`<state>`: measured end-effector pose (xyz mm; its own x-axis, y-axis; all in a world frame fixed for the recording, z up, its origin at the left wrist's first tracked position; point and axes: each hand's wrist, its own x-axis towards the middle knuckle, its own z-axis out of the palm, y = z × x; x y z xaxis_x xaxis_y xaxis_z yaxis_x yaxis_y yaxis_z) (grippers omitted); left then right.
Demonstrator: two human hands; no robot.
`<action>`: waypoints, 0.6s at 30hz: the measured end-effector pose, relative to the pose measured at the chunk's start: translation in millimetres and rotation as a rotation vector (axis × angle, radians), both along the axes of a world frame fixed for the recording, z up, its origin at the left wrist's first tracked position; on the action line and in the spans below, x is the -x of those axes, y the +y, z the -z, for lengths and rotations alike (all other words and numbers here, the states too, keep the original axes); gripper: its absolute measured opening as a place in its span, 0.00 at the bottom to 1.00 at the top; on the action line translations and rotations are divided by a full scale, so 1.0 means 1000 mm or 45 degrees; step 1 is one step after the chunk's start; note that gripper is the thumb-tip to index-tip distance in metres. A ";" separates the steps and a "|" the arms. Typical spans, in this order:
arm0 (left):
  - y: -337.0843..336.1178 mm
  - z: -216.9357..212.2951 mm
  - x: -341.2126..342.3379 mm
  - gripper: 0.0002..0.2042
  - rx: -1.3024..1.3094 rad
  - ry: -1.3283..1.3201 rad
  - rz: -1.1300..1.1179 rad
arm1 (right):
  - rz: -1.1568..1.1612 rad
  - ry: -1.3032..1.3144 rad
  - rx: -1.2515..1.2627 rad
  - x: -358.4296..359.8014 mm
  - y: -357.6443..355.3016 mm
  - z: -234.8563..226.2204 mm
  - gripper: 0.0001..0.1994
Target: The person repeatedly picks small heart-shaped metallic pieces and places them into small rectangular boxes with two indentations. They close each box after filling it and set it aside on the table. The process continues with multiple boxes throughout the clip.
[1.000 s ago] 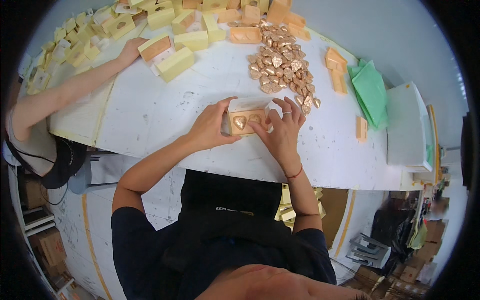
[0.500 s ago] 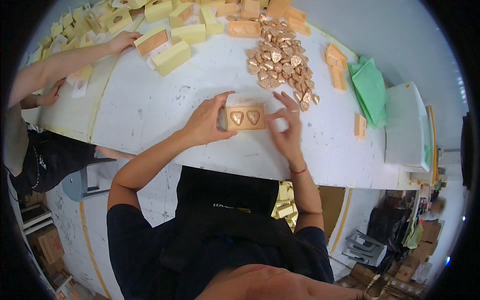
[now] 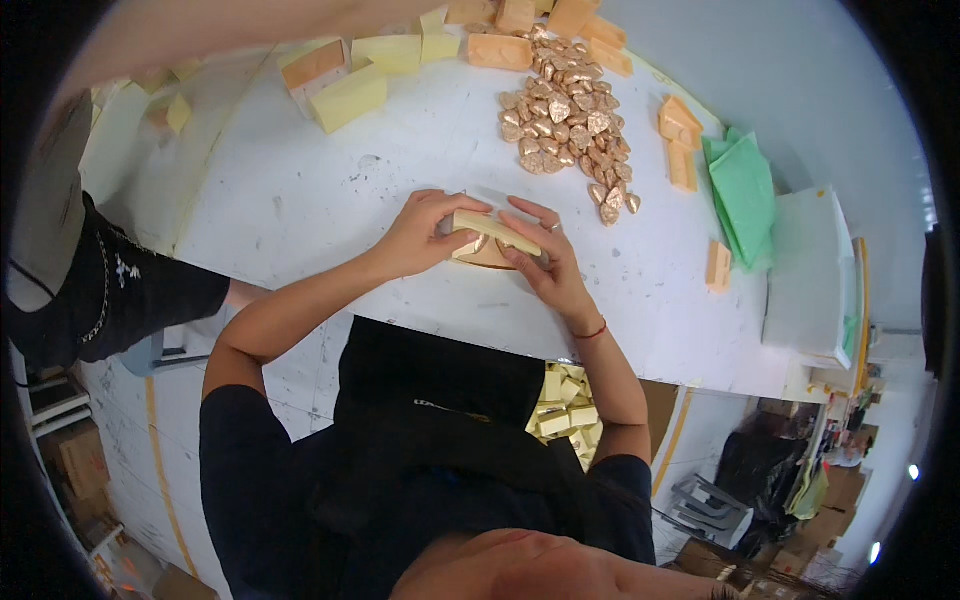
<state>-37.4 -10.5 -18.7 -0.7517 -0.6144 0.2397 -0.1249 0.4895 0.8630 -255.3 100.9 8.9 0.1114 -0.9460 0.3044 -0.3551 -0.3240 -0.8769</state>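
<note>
A small pale yellow gift box (image 3: 498, 228) is between my two hands over the near part of the table. Its lid panel is tipped partway down, and the gold foil hearts in it show only in part beneath. My left hand (image 3: 420, 235) is closed around the left end, with fingers on top of the panel and the thumb on its near side. At the right end, my right hand (image 3: 555, 275) grips the box between bent fingers and thumb. Beyond it lies a heap of gold foil-wrapped hearts (image 3: 565, 125).
Open yellow boxes (image 3: 348, 98) and orange trays (image 3: 500, 52) lie at the far side. To the right are a green sheet (image 3: 742, 190), a small orange tray (image 3: 718, 266) and a white bin (image 3: 805, 270). A co-worker's arm (image 3: 200, 42) reaches across the upper left. Yellow boxes (image 3: 568, 405) fill a carton below the table.
The box's raised lid has come down over the two hearts. My right hand has moved from beside the box to grip its right end. The co-worker's arm has swung across the upper left.
</note>
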 end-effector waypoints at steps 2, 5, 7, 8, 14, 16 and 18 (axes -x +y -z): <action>0.003 -0.006 0.006 0.21 -0.006 -0.058 0.014 | -0.026 -0.037 -0.051 0.005 0.004 -0.005 0.24; 0.001 -0.002 0.009 0.22 0.027 -0.010 0.049 | -0.045 -0.096 -0.140 0.008 0.007 -0.010 0.22; -0.002 0.003 0.010 0.22 -0.037 0.133 0.106 | -0.052 -0.094 -0.156 0.006 0.010 -0.016 0.21; -0.003 0.005 0.012 0.21 -0.117 0.241 0.150 | -0.034 -0.066 -0.153 0.005 0.012 -0.016 0.22; -0.003 0.002 0.004 0.20 -0.193 0.358 0.207 | 0.088 0.155 0.011 -0.001 0.017 0.000 0.24; 0.006 -0.008 -0.006 0.19 -0.030 0.320 0.142 | 0.087 0.218 0.070 0.001 0.018 0.003 0.23; 0.017 -0.016 -0.014 0.18 0.380 0.227 0.047 | 0.072 0.266 0.132 0.002 0.016 0.004 0.22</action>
